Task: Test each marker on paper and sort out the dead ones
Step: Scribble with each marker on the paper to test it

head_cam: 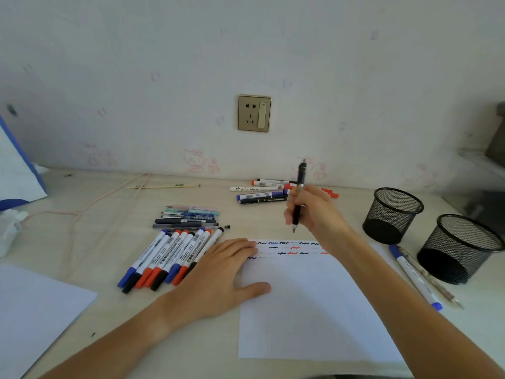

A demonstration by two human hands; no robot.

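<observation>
A: What's on the left?

B: A fanned row of white whiteboard markers (169,258) with blue, black and red caps; the barrel print seems to read "WHITEBOARD". The left hand (221,272) lies flat, fingers straight, pressing the white sheet of paper (306,310), which bears blue, black and red squiggles.

A: And further right?

B: The right hand (317,212) pinches a black click pen (299,198), tip just above the paper. One marker in the far pile (262,191) reads "ACRYLIC". Two black mesh cups (393,214) show nothing inside.
</observation>
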